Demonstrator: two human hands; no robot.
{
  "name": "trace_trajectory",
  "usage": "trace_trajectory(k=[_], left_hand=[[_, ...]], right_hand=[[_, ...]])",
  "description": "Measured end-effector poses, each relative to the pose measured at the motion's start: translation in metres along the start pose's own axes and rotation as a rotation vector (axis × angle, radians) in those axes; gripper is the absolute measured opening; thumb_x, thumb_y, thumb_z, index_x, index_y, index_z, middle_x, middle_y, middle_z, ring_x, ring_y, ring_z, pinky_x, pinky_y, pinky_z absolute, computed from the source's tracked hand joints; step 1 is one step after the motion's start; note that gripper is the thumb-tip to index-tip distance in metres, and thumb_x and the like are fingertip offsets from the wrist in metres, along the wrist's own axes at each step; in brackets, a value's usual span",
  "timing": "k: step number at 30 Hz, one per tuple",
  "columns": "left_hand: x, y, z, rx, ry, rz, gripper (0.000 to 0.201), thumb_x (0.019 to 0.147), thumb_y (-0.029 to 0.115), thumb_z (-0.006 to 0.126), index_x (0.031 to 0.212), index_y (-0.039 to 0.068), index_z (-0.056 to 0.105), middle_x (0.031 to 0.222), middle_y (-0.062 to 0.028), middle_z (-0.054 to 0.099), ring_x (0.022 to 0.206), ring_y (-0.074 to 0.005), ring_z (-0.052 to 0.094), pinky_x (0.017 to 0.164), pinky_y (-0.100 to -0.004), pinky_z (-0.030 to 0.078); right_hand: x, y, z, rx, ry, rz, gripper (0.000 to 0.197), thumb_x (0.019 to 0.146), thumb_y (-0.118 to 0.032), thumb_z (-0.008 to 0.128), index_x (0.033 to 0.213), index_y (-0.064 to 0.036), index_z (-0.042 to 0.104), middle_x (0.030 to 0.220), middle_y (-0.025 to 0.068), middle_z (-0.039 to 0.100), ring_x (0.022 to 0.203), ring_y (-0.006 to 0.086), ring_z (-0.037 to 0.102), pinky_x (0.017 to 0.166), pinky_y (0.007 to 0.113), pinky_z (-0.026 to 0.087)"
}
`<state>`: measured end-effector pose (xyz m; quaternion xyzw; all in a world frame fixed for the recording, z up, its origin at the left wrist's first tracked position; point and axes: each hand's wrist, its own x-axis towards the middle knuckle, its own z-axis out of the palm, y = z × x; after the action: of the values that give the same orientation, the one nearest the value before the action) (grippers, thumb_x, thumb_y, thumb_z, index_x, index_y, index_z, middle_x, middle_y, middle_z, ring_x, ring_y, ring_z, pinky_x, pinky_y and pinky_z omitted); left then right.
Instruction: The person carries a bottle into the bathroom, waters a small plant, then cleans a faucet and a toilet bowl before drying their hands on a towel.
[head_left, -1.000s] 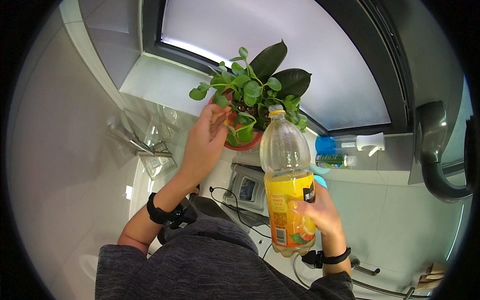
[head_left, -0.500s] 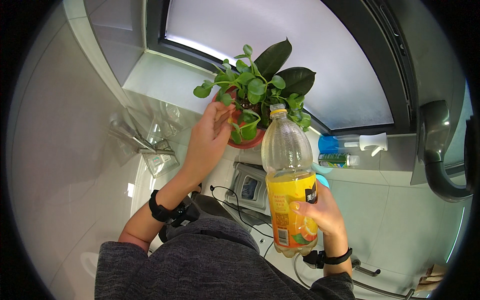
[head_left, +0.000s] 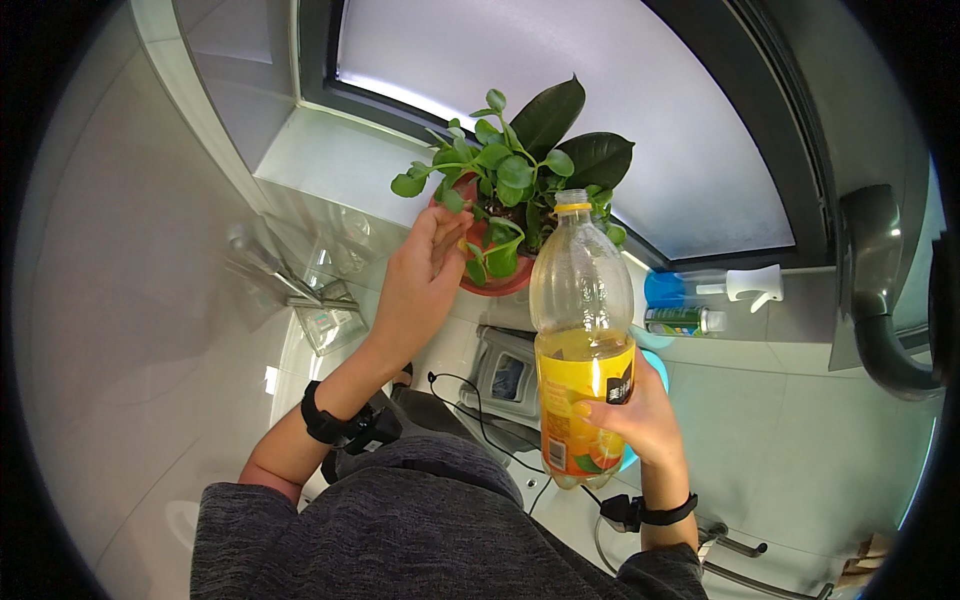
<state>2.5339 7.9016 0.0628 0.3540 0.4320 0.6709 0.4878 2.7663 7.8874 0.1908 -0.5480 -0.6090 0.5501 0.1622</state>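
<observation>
While right hand (head_left: 645,415) wraps lower half of yellow-labelled clear plastic bottle (head_left: 582,280), neck up, I would keep mouth steady, clear of leafy green plant (head_left: 515,172). Left hand (head_left: 420,285) half-curled at rim of round red pot (head_left: 497,287); whether pinching anything, I cannot tell. Pot beside pale sill (head_left: 325,155), below frosted dark-framed window (head_left: 700,170); glossy tiled wall (head_left: 150,280) at left.

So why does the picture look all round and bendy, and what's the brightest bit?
In the head view, the fisheye lens curves the black window frame and leaves dark corners; also in the head view, the frosted window pane is brightest, and the plastic drink bottle shows shiny glints.
</observation>
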Motion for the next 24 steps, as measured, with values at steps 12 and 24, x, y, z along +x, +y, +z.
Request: trace_trajectory(k=[12,24], left_hand=[[-0.012,0.008,-0.001,0.27,-0.014,-0.054,0.028,0.09,-0.006,0.04,0.117,-0.002,0.047,0.119,-0.0125,0.057,0.11,-0.015,0.055,0.095,-0.0269,0.04],[-0.025,-0.002,0.007,0.455,-0.025,-0.105,0.017,0.088,0.0,0.049,0.105,-0.003,0.053,0.092,-0.0096,0.065,0.081,-0.0145,0.063,0.075,-0.027,0.05]], right_hand=[[-0.003,0.031,-0.009,0.004,0.132,-0.163,0.069,0.06,-0.011,0.08,0.119,0.001,0.047,0.106,0.0097,0.064,0.097,0.0149,0.06,0.088,0.03,0.046],[-0.008,0.072,-0.032,-0.015,0.227,-0.288,0.069,0.06,-0.008,0.076,0.121,0.0012,0.045,0.105,0.0099,0.062,0.096,0.0153,0.06,0.086,0.03,0.047]])
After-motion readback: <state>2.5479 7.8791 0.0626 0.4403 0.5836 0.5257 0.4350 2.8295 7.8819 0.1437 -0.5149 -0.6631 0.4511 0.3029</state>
